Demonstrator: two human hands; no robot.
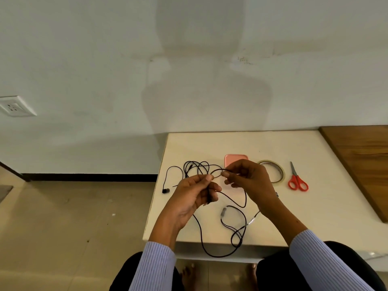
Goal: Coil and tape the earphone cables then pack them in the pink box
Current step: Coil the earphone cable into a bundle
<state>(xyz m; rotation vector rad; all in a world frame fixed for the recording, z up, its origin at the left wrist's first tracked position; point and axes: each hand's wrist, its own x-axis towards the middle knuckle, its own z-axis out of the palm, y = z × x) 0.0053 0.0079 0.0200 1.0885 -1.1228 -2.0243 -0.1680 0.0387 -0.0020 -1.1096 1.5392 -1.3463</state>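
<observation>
Black earphone cable is pinched between both hands above the white bench. Left hand has its fingers curled, thumb and forefinger gripping the cable; right hand pinches the same strand, a short arc of it bridging the two sets of fingertips. Below the fingers the cable trails in loose loops across the bench and over its near edge. Beyond the left fingers lies a tangle of further loops, one earbud at the bench's left edge. Pink box sits just beyond the right fingers, partly hidden. Tape roll lies right of that hand, red scissors further right.
</observation>
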